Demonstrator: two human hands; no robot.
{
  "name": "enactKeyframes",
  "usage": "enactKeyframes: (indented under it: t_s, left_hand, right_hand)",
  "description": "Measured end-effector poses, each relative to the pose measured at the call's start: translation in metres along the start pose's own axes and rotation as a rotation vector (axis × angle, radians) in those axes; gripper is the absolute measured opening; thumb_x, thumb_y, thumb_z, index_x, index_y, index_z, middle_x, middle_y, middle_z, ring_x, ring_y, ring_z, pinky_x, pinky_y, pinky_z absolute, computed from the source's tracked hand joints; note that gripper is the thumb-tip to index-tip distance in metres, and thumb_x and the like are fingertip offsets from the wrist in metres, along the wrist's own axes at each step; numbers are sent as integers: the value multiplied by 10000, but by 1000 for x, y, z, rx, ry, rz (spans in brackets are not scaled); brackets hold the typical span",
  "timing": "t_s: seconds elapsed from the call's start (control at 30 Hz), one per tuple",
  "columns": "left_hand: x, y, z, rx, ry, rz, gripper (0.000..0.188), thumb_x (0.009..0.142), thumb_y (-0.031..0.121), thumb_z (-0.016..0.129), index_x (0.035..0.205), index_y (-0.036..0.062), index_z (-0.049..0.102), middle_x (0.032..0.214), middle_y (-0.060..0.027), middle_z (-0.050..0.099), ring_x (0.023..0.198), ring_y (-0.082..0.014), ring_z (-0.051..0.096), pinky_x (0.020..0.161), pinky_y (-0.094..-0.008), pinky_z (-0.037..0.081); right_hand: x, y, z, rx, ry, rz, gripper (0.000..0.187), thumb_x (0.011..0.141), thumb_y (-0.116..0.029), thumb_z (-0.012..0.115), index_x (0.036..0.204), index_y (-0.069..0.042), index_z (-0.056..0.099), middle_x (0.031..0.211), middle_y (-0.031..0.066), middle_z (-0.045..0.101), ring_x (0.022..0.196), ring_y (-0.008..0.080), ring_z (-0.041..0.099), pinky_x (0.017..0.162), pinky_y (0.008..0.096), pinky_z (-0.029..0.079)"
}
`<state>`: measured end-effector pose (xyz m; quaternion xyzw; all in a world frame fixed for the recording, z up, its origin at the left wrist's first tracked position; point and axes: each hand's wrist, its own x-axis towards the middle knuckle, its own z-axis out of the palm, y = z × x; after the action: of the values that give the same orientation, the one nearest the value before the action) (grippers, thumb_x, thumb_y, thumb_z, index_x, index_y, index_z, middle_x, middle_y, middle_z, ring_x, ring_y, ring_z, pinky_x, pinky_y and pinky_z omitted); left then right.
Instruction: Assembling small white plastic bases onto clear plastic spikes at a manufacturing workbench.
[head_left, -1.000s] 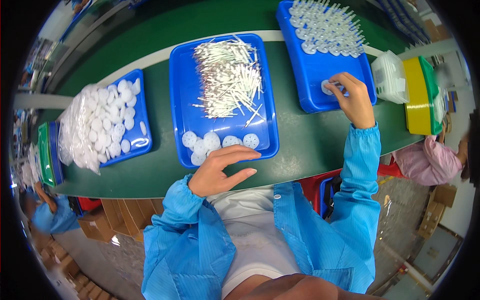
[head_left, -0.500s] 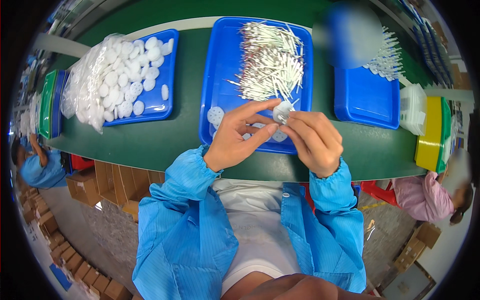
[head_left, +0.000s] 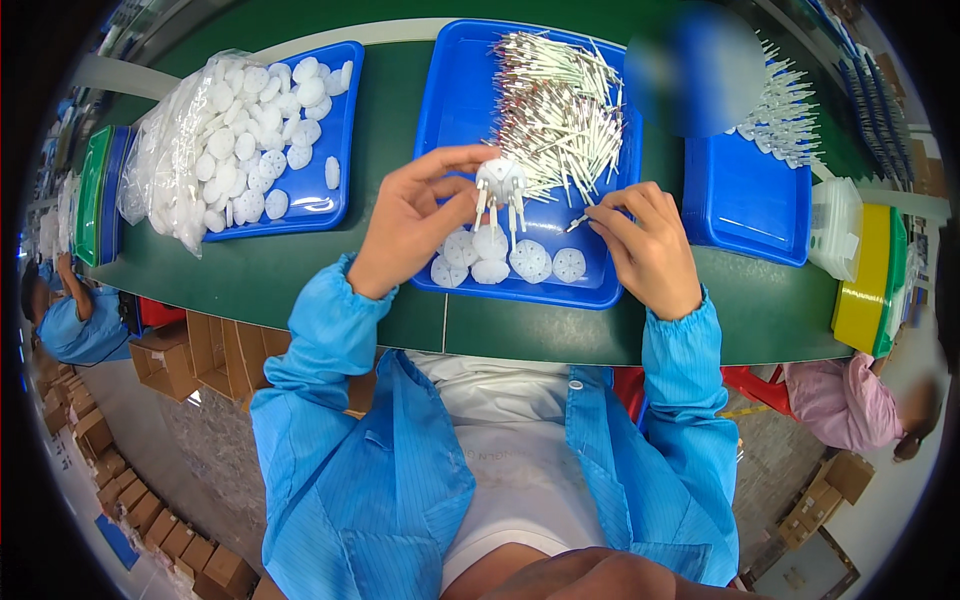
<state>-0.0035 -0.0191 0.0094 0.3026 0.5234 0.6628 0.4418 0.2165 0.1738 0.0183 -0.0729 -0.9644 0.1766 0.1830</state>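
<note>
Between its thumb and fingers my left hand (head_left: 415, 215) grips a round white plastic disc (head_left: 500, 177), tilted, with several thin white sticks pointing down from it. My right hand (head_left: 648, 245), apart from the disc on its right, pinches one short thin white stick (head_left: 577, 222). Below both hands lies a blue tray (head_left: 455, 90). A big heap of white sticks with dark reddish ends (head_left: 555, 115) fills its far right part. Several loose white discs with small holes (head_left: 530, 261) lie along its near side, just below my left hand.
On the left, a blue tray (head_left: 335, 190) and a clear plastic bag (head_left: 165, 165) hold many white discs. A blue bin (head_left: 755, 205) stands on the right, with rows of disc-and-stick pieces (head_left: 785, 110) behind it. Yellow and green bins (head_left: 868, 270) sit farther right. People sit at both sides.
My hands were together at the disc and have moved apart. The left has carried the disc leftward and raised it. The right now pinches a stick at the tray's right side.
</note>
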Motion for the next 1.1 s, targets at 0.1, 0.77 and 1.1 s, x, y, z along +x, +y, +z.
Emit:
enactKeyframes:
  t_s: [0.1,0.77,1.1]
  left_hand:
    - [13,2,-4,29,-94,-5,411,982,-46,594,1393,-46,594,1232,-147,665,1066,-163,676,918,-293,584]
    - [10,-18,7,158,60,91,365,945,-72,666,1306,-20,675,1266,-119,696,1151,-181,664,960,-330,589]
    - [10,-16,13,321,149,100,341,917,-82,680,1247,-11,725,1192,-151,714,1080,-216,706,913,-350,623]
  right_hand:
    - [1,3,9,-131,-86,-39,254,786,-19,701,1036,-19,742,1068,89,638,1036,273,587,886,385,465]
    - [41,-32,9,281,219,64,190,880,-10,739,1065,1,696,818,167,681,733,351,659,663,445,521]
    - [35,-24,32,314,175,199,167,866,-29,760,1026,8,732,863,154,683,770,341,666,691,426,544]
